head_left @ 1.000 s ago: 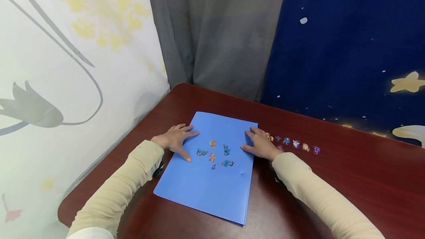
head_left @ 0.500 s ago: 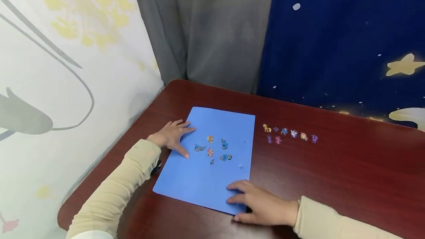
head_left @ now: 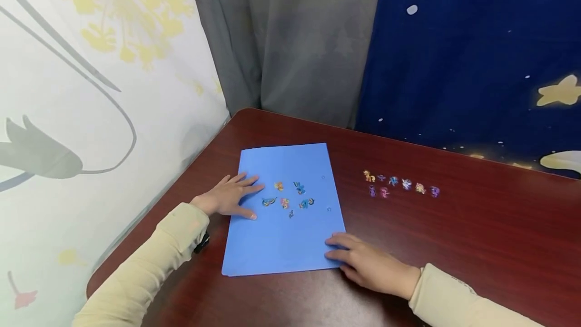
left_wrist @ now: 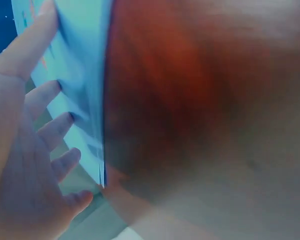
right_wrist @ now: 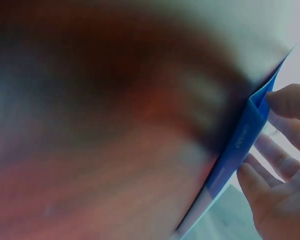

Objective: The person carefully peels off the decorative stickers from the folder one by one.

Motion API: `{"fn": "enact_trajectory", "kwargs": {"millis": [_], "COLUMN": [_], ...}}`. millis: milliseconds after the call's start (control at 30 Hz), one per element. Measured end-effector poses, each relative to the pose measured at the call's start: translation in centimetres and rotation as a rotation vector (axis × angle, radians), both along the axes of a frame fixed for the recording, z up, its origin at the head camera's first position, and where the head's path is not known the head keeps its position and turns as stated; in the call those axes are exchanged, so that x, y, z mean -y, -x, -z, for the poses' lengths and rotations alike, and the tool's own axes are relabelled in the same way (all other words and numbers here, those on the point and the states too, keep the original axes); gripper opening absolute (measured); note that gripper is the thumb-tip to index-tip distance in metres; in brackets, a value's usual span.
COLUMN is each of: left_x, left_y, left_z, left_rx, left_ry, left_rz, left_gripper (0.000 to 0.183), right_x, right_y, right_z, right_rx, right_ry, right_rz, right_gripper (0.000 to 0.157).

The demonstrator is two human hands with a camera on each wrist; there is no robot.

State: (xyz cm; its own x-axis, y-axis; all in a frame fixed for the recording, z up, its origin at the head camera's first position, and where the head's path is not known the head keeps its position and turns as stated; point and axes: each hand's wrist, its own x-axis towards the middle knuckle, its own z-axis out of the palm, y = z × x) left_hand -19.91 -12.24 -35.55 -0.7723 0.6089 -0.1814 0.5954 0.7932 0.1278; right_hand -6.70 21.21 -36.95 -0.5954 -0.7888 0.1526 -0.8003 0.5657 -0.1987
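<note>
Fingers of L hand (head_left: 229, 198) spread wide on blue folder (head_left: 281, 246); R hand (head_left: 368, 265), w/ fingers a bit bent, touches its corner. Pony pics (head_left: 284, 203) near L fingers; more ponies (head_left: 406, 184) past R fingers.

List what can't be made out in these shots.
Folder: contents hidden under its top cover, head view.
Spine lettering: too small and blurred to read, right wrist view.
Small figures on the folder: detail too small, head view.
Table: surface blurred, left wrist view.
Dark object beside the left sleeve: partly hidden by it, head view.
Right sleeve: cut off by bottom edge, head view.
</note>
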Motion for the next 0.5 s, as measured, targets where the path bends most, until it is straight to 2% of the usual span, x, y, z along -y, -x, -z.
{"fn": "enact_trajectory", "kwargs": {"millis": [300,500], "left_x": [1.5,2.5], "left_y": [-3.0,-3.9], "left_z": [0.7,1.5], "left_rx": [-0.118,-0.173], "left_ry": [-0.069,-0.161], "left_rz": [-0.009,0.065], "left_gripper": [0.066,0.052], "right_x": [-2.3,-2.7], "right_y": [3.5,5.8], "right_z": [-0.3,-0.2], "right_rx": [-0.109,-0.184], "right_ry": [-0.091,-0.147], "right_rz": [0.13,0.184], "right_gripper": [0.034,0.035]}}
